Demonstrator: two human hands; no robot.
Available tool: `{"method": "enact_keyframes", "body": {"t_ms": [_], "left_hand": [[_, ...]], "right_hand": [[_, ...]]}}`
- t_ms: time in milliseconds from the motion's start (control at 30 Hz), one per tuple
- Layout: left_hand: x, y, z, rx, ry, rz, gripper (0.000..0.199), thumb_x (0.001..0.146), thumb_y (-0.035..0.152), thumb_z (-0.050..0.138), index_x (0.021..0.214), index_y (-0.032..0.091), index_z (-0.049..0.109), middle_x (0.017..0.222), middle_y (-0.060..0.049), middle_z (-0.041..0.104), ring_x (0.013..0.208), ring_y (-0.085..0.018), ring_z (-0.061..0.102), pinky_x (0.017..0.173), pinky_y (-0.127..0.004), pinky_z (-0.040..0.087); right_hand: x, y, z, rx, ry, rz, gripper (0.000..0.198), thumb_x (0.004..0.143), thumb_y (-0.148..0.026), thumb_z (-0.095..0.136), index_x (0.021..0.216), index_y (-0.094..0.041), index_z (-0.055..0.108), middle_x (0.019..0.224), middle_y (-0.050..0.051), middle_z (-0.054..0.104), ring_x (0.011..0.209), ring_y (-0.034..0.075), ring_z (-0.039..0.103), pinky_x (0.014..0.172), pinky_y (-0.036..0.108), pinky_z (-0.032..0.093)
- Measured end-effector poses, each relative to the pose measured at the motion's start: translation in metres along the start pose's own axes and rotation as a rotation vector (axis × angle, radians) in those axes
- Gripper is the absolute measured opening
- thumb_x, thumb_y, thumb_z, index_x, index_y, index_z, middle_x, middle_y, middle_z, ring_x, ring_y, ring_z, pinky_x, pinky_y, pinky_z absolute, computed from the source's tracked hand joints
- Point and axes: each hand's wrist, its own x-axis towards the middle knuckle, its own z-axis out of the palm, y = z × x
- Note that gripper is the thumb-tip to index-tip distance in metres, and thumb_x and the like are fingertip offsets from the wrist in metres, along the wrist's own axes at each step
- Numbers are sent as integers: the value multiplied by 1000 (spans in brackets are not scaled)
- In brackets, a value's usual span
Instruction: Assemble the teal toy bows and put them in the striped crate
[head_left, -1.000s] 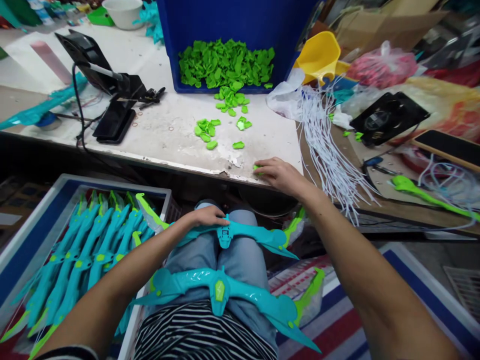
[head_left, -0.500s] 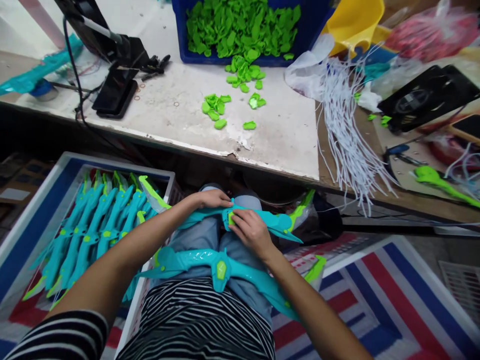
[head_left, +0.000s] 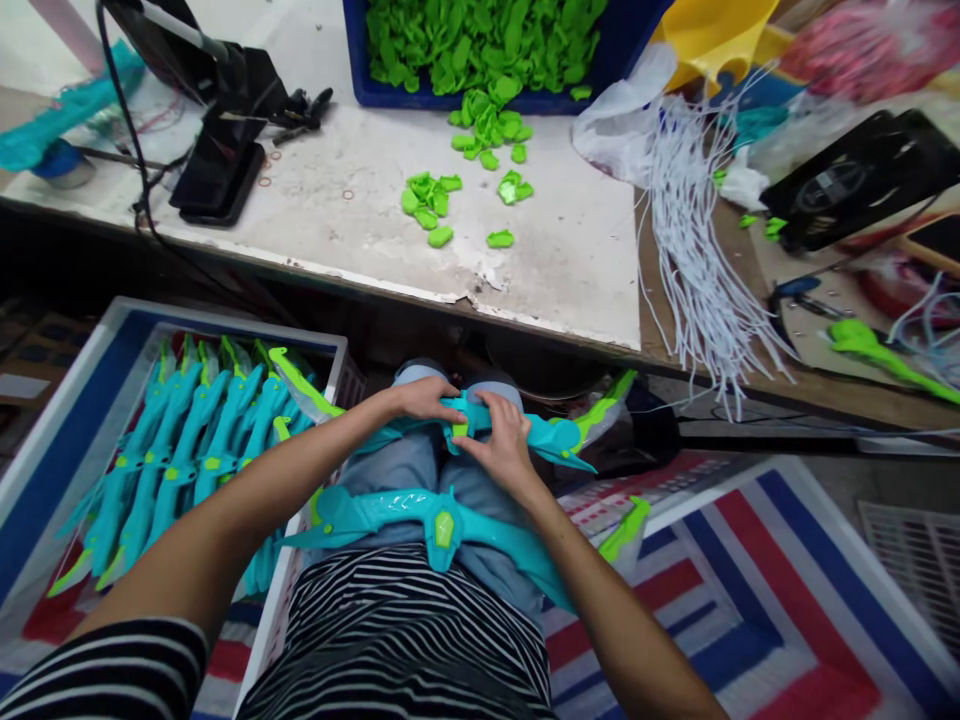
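Across my knees lies a turquoise toy bow [head_left: 551, 437] with bright green tips. My left hand [head_left: 429, 400] grips its middle from the left, thumb against the centre. From the right, my right hand [head_left: 501, 437] wraps round the same middle, thumb and fingers on either side of a small green piece [head_left: 460, 428] at the centre. Nearer my body, a second turquoise toy bow [head_left: 405, 506] rests on my lap, a green piece [head_left: 444, 530] set in its centre. My forearms partly cover both bows.
Several turquoise bows [head_left: 180, 470] fill a white crate [head_left: 339, 385] at left. On the worktable [head_left: 315, 240] are loose green pieces [head_left: 427, 200], a blue bin [head_left: 367, 95] of them, white cords [head_left: 686, 230] and a phone [head_left: 221, 185]. A striped sheet [head_left: 787, 560] lies at right.
My right hand has shifted its grip: its fingers now reach over the bow's far side and its thumb lies near the green piece. The camera view has moved slightly.
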Motion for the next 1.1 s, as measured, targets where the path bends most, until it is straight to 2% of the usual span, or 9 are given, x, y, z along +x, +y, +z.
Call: {"method": "enact_keyframes", "body": {"t_ms": [67, 200, 433, 533, 633, 733, 833, 1000, 1100], "left_hand": [[0, 4, -1, 52, 16, -3, 43, 76, 51, 57, 83, 9, 64, 66, 2, 54, 61, -11, 45, 56, -21, 31], [-4, 16, -1, 227, 67, -51, 37, 75, 43, 60, 92, 10, 66, 73, -2, 62, 65, -15, 53, 57, -23, 33], [-31, 42, 23, 320, 227, -126, 40, 83, 41, 55, 113, 16, 61, 99, -10, 69, 88, -23, 63, 71, -26, 41], [-35, 47, 16, 273, 145, -102, 35, 81, 43, 58, 101, 15, 65, 87, -8, 70, 80, -22, 63, 65, -25, 39], [-35, 47, 6, 288, 28, -7, 33, 77, 43, 65, 97, 17, 66, 82, -5, 68, 75, -19, 61, 63, -24, 38], [-39, 44, 15, 453, 127, 113, 34, 83, 34, 61, 114, 20, 60, 103, -7, 67, 91, -21, 60, 75, -27, 42], [-44, 36, 45, 655, 323, 181, 31, 92, 22, 45, 121, 24, 55, 125, -10, 58, 110, -24, 53, 89, -38, 42], [-62, 31, 95, 652, 493, 138, 41, 88, 15, 49, 128, 22, 51, 142, -16, 41, 132, -31, 36, 98, -48, 41], [-87, 40, 112, 501, 492, 27, 40, 89, 29, 51, 127, 19, 53, 133, -18, 50, 125, -31, 45, 96, -48, 44]], "right_hand": [[5, 1, 1, -60, -56, 4, 62, 78, -45, 64, 131, -19, 47, 115, 12, 62, 107, 31, 53, 88, 45, 37], [9, 2, 3, -136, -72, -47, 51, 81, -45, 62, 124, -18, 54, 107, 11, 65, 102, 29, 55, 97, 49, 31], [-9, 6, -3, -67, 13, -201, 57, 77, -50, 65, 121, -17, 55, 108, 14, 65, 101, 31, 57, 87, 47, 41], [-13, 3, -17, -17, -68, -231, 55, 77, -51, 66, 120, -18, 57, 106, 14, 66, 97, 30, 60, 81, 45, 47], [0, -1, -41, 131, -152, -233, 34, 85, -46, 56, 107, -21, 65, 95, 8, 70, 84, 23, 65, 71, 36, 52], [40, -3, -69, 139, 52, -190, 27, 92, -36, 45, 94, -23, 68, 89, 6, 71, 80, 21, 65, 73, 34, 52], [109, -1, -87, -25, 299, -192, 27, 92, -30, 42, 96, -22, 67, 97, 9, 68, 93, 27, 59, 86, 43, 47], [221, 10, -79, -198, 277, -222, 23, 85, -23, 49, 101, -18, 65, 114, 13, 61, 108, 31, 47, 92, 51, 41], [247, 13, -72, -217, 235, -167, 16, 83, -25, 51, 86, -16, 64, 101, 15, 62, 103, 32, 48, 89, 51, 41]]}}
